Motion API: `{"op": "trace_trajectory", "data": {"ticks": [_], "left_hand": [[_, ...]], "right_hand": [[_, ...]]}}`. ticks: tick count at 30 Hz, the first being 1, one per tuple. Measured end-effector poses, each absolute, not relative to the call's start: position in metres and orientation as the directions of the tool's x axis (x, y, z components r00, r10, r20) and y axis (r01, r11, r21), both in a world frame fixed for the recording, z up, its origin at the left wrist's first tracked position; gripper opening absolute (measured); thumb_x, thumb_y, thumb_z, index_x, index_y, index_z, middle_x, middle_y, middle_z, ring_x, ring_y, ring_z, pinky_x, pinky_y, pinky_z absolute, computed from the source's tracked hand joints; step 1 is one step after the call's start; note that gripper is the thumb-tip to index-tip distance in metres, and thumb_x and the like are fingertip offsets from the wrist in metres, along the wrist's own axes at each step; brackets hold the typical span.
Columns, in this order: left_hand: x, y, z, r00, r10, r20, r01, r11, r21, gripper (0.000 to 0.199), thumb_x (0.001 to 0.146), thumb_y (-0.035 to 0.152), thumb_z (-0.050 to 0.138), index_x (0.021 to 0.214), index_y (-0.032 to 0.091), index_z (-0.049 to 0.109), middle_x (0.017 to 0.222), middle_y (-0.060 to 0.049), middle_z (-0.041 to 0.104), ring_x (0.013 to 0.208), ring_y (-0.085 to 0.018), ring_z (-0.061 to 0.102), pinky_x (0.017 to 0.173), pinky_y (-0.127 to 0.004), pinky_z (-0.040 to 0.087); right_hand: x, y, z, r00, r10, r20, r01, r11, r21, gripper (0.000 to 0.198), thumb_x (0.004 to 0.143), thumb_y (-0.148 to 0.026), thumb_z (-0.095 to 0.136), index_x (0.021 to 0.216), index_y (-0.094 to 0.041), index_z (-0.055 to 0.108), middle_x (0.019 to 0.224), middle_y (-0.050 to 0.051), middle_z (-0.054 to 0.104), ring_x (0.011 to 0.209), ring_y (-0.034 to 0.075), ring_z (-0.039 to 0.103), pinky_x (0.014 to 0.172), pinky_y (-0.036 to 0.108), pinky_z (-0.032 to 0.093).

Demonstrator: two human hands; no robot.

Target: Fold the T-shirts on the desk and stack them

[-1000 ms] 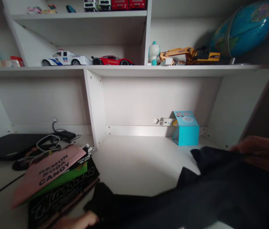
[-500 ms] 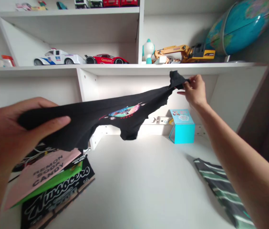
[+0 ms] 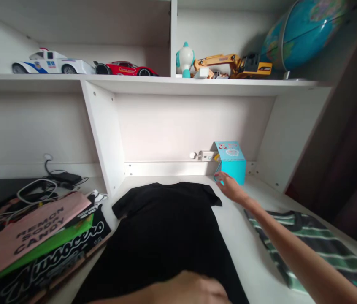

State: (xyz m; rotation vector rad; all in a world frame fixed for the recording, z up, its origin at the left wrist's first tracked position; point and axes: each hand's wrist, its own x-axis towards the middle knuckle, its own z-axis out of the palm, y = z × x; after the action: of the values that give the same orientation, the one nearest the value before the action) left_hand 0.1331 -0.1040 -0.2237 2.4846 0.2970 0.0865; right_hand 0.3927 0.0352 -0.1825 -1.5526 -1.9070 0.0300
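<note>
T-shirt (image 3: 169, 236), black, flat.
Left hand (image 3: 187, 291) over it, grip unclear; right hand (image 3: 229, 188) beside sleeve (image 3: 213, 196), loosely open; risk: desk calendar (image 3: 237, 166) toppled by overreaching.

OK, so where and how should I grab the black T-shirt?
Probably pinch the black T-shirt by the outer edge of the sleeve nearest the right hand, coming from the right: the shirt lies spread flat, and that sleeve juts out over the desk.
</note>
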Motion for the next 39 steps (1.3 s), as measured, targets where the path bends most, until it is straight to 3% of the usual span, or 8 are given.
{"op": "trace_trajectory", "data": {"ticks": [3, 8, 12, 16, 24, 27, 33, 39], "left_hand": [[0.109, -0.057, -0.208, 0.841, 0.539, 0.042, 0.474, -0.772, 0.424, 0.041, 0.088, 0.039, 0.04, 0.125, 0.024, 0.049, 0.127, -0.007, 0.051, 0.115, -0.022, 0.048, 0.098, -0.033, 0.036], [0.064, 0.015, -0.222, 0.436, 0.893, -0.109, 0.889, -0.409, 0.205, 0.069, 0.086, 0.054, 0.034, 0.14, 0.014, 0.023, 0.146, -0.018, 0.011, 0.133, -0.036, 0.005, 0.1, -0.058, 0.017], [0.04, 0.033, -0.21, 0.522, 0.783, -0.339, 0.852, -0.454, 0.261, 0.074, 0.077, 0.066, 0.038, 0.137, 0.023, 0.033, 0.142, -0.014, 0.028, 0.13, -0.036, 0.023, 0.099, -0.051, 0.026], [0.032, 0.068, -0.187, 0.512, 0.814, -0.274, 0.854, -0.446, 0.269, 0.059, 0.085, 0.055, 0.029, 0.132, 0.02, 0.042, 0.134, -0.01, 0.045, 0.121, -0.025, 0.042, 0.1, -0.035, 0.031], [0.023, 0.148, -0.247, 0.192, 0.938, -0.289, 0.97, -0.136, 0.203, 0.073, 0.082, 0.064, 0.021, 0.142, 0.024, 0.016, 0.147, -0.014, 0.006, 0.133, -0.039, 0.003, 0.092, -0.066, 0.02], [0.015, 0.17, -0.255, 0.187, 0.965, -0.185, 0.961, -0.14, 0.239, 0.067, 0.085, 0.06, 0.014, 0.141, 0.023, 0.019, 0.147, -0.013, 0.01, 0.134, -0.035, 0.005, 0.096, -0.066, 0.01], [0.02, 0.193, -0.258, 0.198, 0.958, -0.208, 0.963, -0.15, 0.223, 0.065, 0.084, 0.057, 0.023, 0.14, 0.023, 0.023, 0.148, -0.012, 0.01, 0.134, -0.037, 0.005, 0.097, -0.066, 0.007], [0.038, 0.198, -0.279, 0.237, 0.962, -0.138, 0.945, -0.195, 0.263, 0.074, 0.079, 0.069, 0.018, 0.141, 0.028, 0.016, 0.148, -0.009, 0.001, 0.133, -0.037, -0.002, 0.091, -0.073, 0.006]], "right_hand": [[0.35, 0.001, -0.22, -0.249, 0.888, 0.387, 0.835, 0.399, -0.378, 0.039, 0.086, -0.033, 0.042, 0.119, -0.013, 0.049, 0.128, 0.014, 0.046, 0.12, 0.021, 0.042, 0.1, 0.035, 0.033], [0.324, -0.037, -0.266, -0.376, 0.926, 0.024, 0.868, 0.361, -0.341, 0.067, 0.084, -0.062, 0.031, 0.14, -0.025, 0.021, 0.148, 0.01, 0.009, 0.133, 0.03, 0.001, 0.103, 0.056, 0.015], [0.353, -0.026, -0.252, -0.475, 0.87, -0.132, 0.829, 0.392, -0.399, 0.075, 0.072, -0.064, 0.053, 0.136, -0.031, 0.031, 0.145, 0.008, 0.022, 0.132, 0.032, 0.013, 0.103, 0.05, 0.022], [0.369, 0.019, -0.23, -0.404, 0.913, -0.058, 0.85, 0.351, -0.391, 0.047, 0.085, -0.051, 0.038, 0.121, -0.025, 0.054, 0.125, 0.005, 0.054, 0.115, 0.022, 0.048, 0.097, 0.033, 0.036], [0.375, 0.103, -0.263, 0.209, 0.978, -0.012, 0.967, -0.209, -0.149, 0.05, 0.088, -0.038, 0.037, 0.132, -0.014, 0.039, 0.138, 0.019, 0.033, 0.126, 0.039, 0.027, 0.095, 0.061, 0.021], [0.38, 0.118, -0.26, 0.383, 0.92, 0.079, 0.922, -0.376, -0.089, 0.052, 0.091, -0.035, 0.028, 0.133, -0.004, 0.035, 0.141, 0.027, 0.021, 0.129, 0.042, 0.017, 0.094, 0.064, 0.014], [0.329, 0.123, -0.281, 0.158, 0.981, 0.11, 0.987, -0.152, -0.058, 0.061, 0.089, -0.051, 0.027, 0.141, -0.02, 0.02, 0.147, 0.009, 0.016, 0.133, 0.026, 0.012, 0.103, 0.042, 0.018], [0.344, 0.143, -0.31, 0.272, 0.962, 0.016, 0.957, -0.269, -0.107, 0.075, 0.081, -0.068, 0.021, 0.141, -0.023, 0.019, 0.147, 0.01, 0.014, 0.128, 0.045, 0.012, 0.093, 0.065, 0.018]]}}
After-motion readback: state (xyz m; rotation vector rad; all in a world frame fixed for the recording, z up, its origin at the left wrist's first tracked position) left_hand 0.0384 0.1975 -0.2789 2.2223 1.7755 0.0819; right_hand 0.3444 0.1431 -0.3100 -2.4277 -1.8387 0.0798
